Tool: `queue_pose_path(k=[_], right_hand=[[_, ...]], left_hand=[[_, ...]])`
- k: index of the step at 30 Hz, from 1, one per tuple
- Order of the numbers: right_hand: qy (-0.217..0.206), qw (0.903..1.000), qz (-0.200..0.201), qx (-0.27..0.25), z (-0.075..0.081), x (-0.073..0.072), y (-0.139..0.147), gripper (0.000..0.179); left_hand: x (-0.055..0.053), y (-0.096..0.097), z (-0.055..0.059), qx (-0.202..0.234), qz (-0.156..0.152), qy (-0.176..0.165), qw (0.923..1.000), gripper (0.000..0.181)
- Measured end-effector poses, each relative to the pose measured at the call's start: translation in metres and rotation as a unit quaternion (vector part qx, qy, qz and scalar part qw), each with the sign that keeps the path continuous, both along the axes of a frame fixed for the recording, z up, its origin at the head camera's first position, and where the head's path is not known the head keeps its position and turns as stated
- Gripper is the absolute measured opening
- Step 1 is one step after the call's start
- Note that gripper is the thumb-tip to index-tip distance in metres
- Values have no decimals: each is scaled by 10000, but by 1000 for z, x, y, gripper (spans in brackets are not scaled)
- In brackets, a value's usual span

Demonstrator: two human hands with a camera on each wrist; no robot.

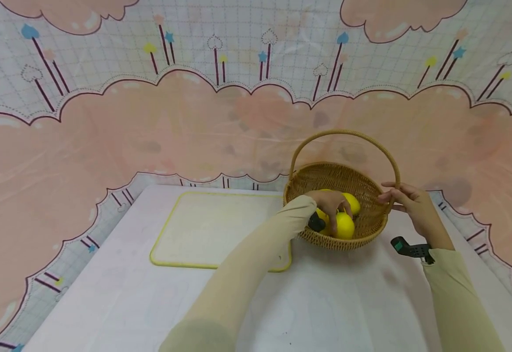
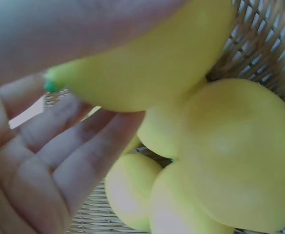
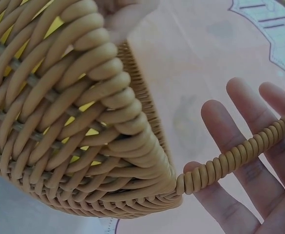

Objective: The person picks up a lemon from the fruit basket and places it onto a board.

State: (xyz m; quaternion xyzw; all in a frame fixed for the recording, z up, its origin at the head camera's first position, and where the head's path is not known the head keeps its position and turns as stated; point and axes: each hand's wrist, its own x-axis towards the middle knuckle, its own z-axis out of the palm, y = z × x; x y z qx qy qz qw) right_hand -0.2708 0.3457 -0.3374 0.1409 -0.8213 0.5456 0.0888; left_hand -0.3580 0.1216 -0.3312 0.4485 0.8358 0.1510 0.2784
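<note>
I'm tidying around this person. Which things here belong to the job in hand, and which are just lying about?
Seemingly in the job:
yellow lemons, one in the left grip
wicker basket, its handle in the right grip

Seemingly just lying about:
yellow-edged board, touched by neither grip

Rough woven wicker on the basket (image 1: 332,176) near the worktop's (image 1: 335,303) far edge, its coiled handle (image 3: 235,158) ridged, dully shiny! Smooth, plastic-looking yellow fruit (image 1: 345,226); smooth, matt board (image 1: 221,230); soft cloth sleeves (image 1: 247,259); and a creased fabric backdrop (image 1: 172,127)!
</note>
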Motion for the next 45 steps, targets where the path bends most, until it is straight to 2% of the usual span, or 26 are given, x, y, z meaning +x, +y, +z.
queue_pose_path(k=[5,8,14,20,26,29,32,34,37,39,45], right_hand=[[25,10000,31,6,-1,1,0,24],[56,9999,87,-28,-1,2,1,24],[39,9998,139,-130,0,3,0,22],[42,9999,92,-27,0,3,-2,23],[111,9997,121,-172,-1,2,-5,24],[131,9996,133,-218,-1,2,-7,25],[114,9997,114,-205,-3,2,-8,27],[107,9997,94,-198,-4,2,-8,27],[131,9998,66,-167,-5,3,-8,27],[127,9997,63,-189,-6,4,-7,28],[118,9990,142,-399,-7,5,-5,28]], left_hand=[[-1,-2,6,577,171,-12,9982,57],[-1,-6,13,965,168,27,9952,56],[2,-20,29,1812,158,107,9833,54],[8,-44,42,2239,359,346,9733,56],[9,-80,48,2589,875,226,9617,59],[7,-101,47,2892,1074,13,9512,61],[7,-124,44,3268,1256,-256,9364,61],[7,-139,41,3462,1446,-274,9266,63],[7,-160,36,3519,1872,-86,9171,63],[5,-173,30,3621,2133,-59,9074,64],[-5,-198,5,4041,2490,-344,8795,63]])
